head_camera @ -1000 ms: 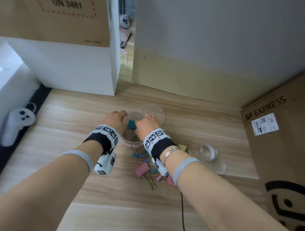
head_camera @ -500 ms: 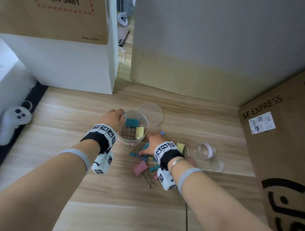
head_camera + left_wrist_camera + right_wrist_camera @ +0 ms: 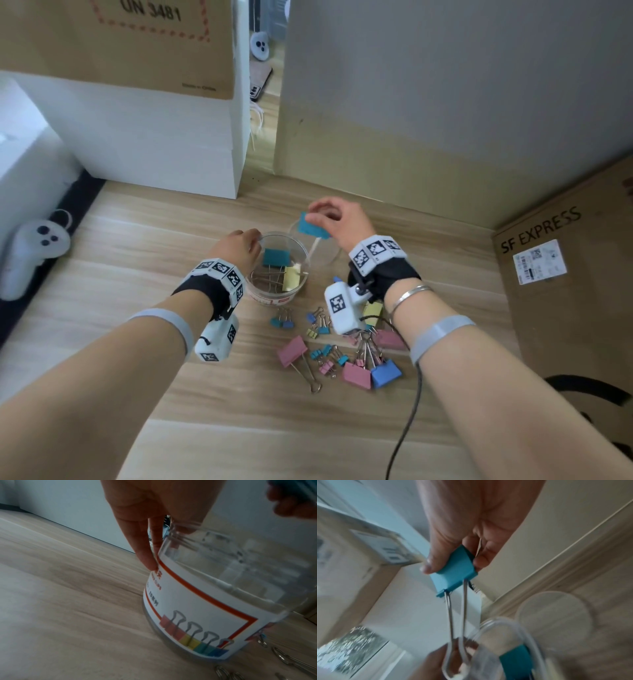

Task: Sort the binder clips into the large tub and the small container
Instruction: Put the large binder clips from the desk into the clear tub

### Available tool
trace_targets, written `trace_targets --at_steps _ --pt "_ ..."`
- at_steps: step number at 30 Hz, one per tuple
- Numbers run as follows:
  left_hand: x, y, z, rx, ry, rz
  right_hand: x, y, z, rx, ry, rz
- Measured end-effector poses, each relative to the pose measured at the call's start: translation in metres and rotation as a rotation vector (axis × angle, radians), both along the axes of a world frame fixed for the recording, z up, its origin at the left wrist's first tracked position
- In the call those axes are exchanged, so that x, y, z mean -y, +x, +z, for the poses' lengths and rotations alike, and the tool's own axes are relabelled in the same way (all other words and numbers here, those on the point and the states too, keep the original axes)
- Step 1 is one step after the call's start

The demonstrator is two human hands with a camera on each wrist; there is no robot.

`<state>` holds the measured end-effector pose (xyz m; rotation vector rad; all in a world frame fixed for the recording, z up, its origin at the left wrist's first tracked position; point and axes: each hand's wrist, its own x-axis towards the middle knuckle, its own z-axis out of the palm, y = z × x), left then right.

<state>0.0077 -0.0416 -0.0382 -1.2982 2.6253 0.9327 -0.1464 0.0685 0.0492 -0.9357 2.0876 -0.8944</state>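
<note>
Binder clip (image 3: 312,229), teal, pinched in my right hand (image 3: 342,219) above the large tub (image 3: 278,263).
My left hand (image 3: 239,248) holds the tub's rim; its grip looks loose, I think.

The head camera looks steeply down from above onto the wooden floor (image 3: 137,240). The left wrist camera sits low, close against the large tub (image 3: 214,601). The right wrist camera hangs above it, sharing the tub's rim (image 3: 513,626) and lid (image 3: 556,612).
</note>
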Motion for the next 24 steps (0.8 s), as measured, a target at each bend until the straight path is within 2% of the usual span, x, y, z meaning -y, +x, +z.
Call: trace_targets --at_steps 2,6,9,11,13,16,17,19,22,24 --pt "0.000 0.002 -0.001 -0.010 -0.014 0.002 0.014 0.015 -0.003 -0.069 0.029 0.114" --pt "0.001 0.002 -0.002 -0.037 -0.011 0.005 0.028 0.042 -0.032 -0.406 0.331 0.549" --pt "0.001 0.001 -0.004 -0.052 -0.002 -0.001 0.031 0.054 -0.053 -0.508 0.386 0.642" --pt "0.000 0.001 -0.004 -0.062 -0.010 0.005 0.030 0.056 -0.058 -0.516 0.385 0.643" --pt "-0.001 0.001 -0.004 -0.060 -0.011 0.009 0.023 0.052 -0.056 -0.480 0.306 0.549" --pt "-0.001 0.002 -0.003 -0.060 -0.003 0.013 -0.001 0.030 -0.054 -0.459 0.079 0.215" --pt "-0.001 0.002 -0.003 -0.060 0.001 0.014 -0.012 0.018 -0.056 -0.488 0.063 0.113" --pt "-0.002 0.002 -0.004 -0.056 -0.003 0.009 -0.038 -0.007 -0.066 -0.519 0.250 0.041" --pt "-0.002 0.002 -0.004 -0.049 -0.010 0.013 -0.076 -0.028 -0.091 -0.443 0.665 0.170" --pt "-0.002 0.003 -0.004 -0.043 -0.004 0.020 -0.092 -0.028 -0.105 -0.439 0.760 0.250"
